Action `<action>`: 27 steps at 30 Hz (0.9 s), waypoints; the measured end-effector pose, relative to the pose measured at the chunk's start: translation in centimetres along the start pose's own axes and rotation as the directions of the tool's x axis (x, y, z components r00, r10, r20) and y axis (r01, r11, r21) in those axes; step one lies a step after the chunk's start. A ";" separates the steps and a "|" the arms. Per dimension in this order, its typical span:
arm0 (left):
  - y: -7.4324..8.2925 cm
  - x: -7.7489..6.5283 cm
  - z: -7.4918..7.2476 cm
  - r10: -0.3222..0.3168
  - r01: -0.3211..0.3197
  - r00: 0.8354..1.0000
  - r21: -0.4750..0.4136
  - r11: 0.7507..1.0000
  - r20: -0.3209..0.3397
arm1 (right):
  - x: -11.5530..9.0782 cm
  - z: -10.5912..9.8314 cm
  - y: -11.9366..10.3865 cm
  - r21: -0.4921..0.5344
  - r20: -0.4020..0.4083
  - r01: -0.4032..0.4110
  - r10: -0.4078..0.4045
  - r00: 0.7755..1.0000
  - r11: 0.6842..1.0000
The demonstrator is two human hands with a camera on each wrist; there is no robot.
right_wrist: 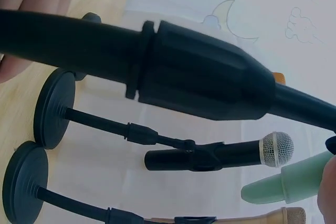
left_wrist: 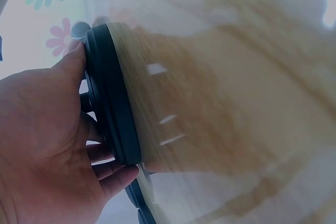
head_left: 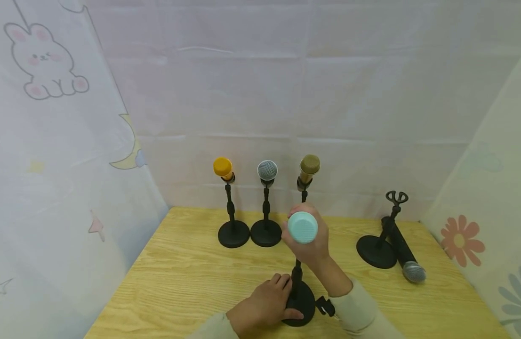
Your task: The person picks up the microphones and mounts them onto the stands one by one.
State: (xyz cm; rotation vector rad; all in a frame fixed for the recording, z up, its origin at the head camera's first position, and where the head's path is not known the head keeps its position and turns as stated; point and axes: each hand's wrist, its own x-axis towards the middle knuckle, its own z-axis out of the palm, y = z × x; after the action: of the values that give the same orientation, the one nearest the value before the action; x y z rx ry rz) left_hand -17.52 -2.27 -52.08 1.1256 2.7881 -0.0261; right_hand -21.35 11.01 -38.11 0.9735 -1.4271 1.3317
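A black microphone stand (head_left: 303, 303) with a round base is upright at the front middle of the wooden table. My left hand (head_left: 266, 301) holds its base, thumb over one side and fingers around the other; the left wrist view shows the base (left_wrist: 113, 98) between thumb and fingertips. At the top of this stand, my right hand (head_left: 317, 247) grips a mint-green microphone (head_left: 302, 227), head facing up at the head camera. The right wrist view has the stand's pole (right_wrist: 210, 72) close up and the microphone's tapered green end below it. The stand's clip is hidden by the right hand.
Behind, three stands carry an orange microphone (head_left: 223, 168), a silver-headed one (head_left: 267, 170) and a gold one (head_left: 309, 165). At right, a stand with a bare clip (head_left: 376, 252) is beside a black microphone lying down (head_left: 413, 272). A small black piece (head_left: 325, 306) lies by the right sleeve.
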 end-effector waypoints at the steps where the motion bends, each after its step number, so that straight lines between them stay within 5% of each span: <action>1: 0.0 0.0 0.1 0.002 -0.002 1.000 0.000 1.000 0.000 | -0.1 0.0 0.1 0.000 -0.004 0.002 -0.002 1.000 1.000; 22: 0.4 0.1 -0.2 -0.020 0.018 0.999 0.074 0.997 0.025 | -0.1 0.5 0.7 -0.135 -0.101 0.164 -0.178 0.979 0.977; 27: 0.4 0.2 0.1 -0.013 0.012 1.000 0.084 0.996 0.005 | -0.2 0.3 0.6 -0.244 -0.067 0.174 -0.195 0.978 0.954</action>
State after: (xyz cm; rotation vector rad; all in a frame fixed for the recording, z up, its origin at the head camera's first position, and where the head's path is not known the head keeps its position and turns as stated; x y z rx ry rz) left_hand -17.38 -1.87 -52.16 1.1244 2.8134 -0.1487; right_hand -21.95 10.73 -38.45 0.8545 -1.3548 1.0290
